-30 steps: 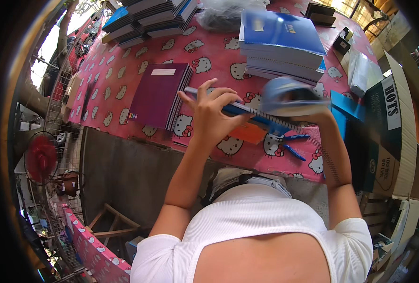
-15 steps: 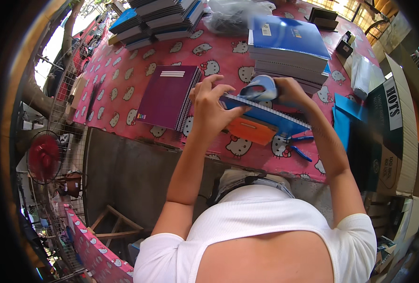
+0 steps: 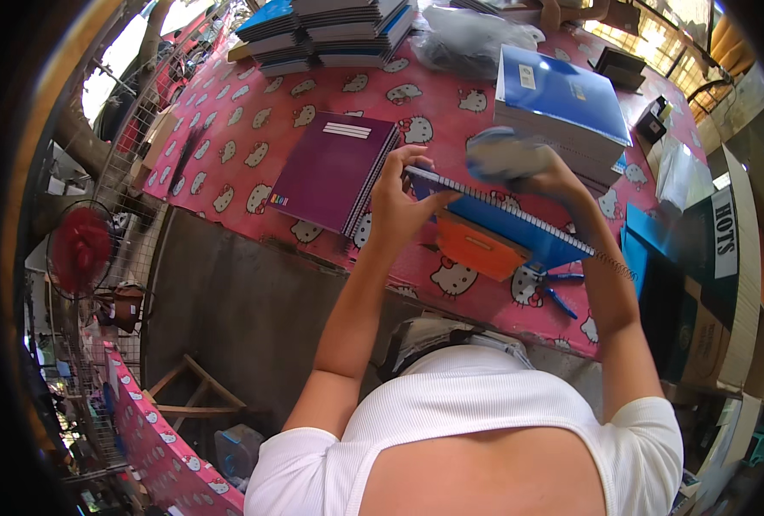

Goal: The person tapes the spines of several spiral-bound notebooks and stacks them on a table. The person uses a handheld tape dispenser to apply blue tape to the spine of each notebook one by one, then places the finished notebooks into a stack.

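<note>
I had the left hand [image 3: 406,191] pinching a blue, wire-bound paper notebook [image 3: 547,238], the right hand [image 3: 553,176] gripping a blurred blue-and-grey object [image 3: 504,156].

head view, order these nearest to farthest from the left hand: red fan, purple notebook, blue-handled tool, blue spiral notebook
1. Blue spiral notebook: held in the left hand.
2. Purple notebook: lying just left of that hand.
3. Blue-handled tool: off to the right, toward the person's body.
4. Red fan: at the view's far left.
</note>
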### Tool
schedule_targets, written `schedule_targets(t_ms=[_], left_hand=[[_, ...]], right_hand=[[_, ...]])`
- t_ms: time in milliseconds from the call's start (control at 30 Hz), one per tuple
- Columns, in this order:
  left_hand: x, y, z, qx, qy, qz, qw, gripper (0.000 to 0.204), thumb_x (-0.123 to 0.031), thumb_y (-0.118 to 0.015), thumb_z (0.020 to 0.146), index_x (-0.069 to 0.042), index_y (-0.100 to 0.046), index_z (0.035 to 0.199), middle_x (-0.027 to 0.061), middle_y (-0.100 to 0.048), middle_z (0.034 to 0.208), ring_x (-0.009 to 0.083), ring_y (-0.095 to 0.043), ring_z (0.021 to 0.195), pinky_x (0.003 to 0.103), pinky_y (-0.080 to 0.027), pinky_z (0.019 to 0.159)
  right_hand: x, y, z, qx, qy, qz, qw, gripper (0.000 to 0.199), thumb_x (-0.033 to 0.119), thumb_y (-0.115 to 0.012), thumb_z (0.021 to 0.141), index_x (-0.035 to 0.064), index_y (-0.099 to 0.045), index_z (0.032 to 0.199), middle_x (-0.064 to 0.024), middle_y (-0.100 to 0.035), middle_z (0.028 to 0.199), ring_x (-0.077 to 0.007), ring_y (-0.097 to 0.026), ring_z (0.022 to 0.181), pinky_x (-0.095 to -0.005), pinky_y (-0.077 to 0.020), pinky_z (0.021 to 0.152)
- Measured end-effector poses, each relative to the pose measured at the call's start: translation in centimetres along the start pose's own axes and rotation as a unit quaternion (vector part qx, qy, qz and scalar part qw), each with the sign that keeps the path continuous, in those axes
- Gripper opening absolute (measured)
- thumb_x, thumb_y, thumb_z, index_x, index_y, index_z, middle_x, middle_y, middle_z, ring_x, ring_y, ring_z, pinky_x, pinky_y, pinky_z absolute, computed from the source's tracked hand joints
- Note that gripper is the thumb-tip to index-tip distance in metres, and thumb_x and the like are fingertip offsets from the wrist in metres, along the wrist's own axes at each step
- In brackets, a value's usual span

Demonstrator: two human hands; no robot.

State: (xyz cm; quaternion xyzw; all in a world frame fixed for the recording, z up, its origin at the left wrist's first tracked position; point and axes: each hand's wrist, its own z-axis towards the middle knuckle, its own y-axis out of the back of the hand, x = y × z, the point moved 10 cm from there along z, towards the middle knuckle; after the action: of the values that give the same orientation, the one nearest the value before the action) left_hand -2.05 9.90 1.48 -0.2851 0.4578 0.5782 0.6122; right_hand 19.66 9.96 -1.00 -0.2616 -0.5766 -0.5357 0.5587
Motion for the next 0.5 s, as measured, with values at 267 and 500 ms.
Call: schedule_targets(t_ms=[267,500], left_hand=[[3.4,1.3,-0.5,-0.024,0.088,-0.224,0.970,0.046,0.009,-0.071,0.078,-0.004,-0.057,0.120,0.0067,-0.066,0.102,0.0150,-0.064,0.095,0.027,-0.052,0.088],[4.6,2.4,-1.2,-0.044,0.140,-0.243,0.959,0.033,0.011,-0.064,0.081,-0.002,-0.066,0.112,0.0060,-0.068,0.098,0.0142,-0.064,0.092,0.026,-0.053,0.086]], right_hand=[[6.3,-2.2,0.9,-0.063,0.126,-0.030,0.990,0.048,0.001,-0.075,0.062,0.0036,-0.063,0.109,-0.0069,-0.070,0.097,-0.0188,-0.065,0.087,-0.0337,-0.0514,0.079],[1.0,-3.8,2.1,-0.011,-0.086,0.010,0.996,0.047,0.000,-0.076,0.061,0.0045,-0.064,0.107,-0.0120,-0.070,0.092,-0.0189,-0.066,0.085,-0.0330,-0.0513,0.079]])
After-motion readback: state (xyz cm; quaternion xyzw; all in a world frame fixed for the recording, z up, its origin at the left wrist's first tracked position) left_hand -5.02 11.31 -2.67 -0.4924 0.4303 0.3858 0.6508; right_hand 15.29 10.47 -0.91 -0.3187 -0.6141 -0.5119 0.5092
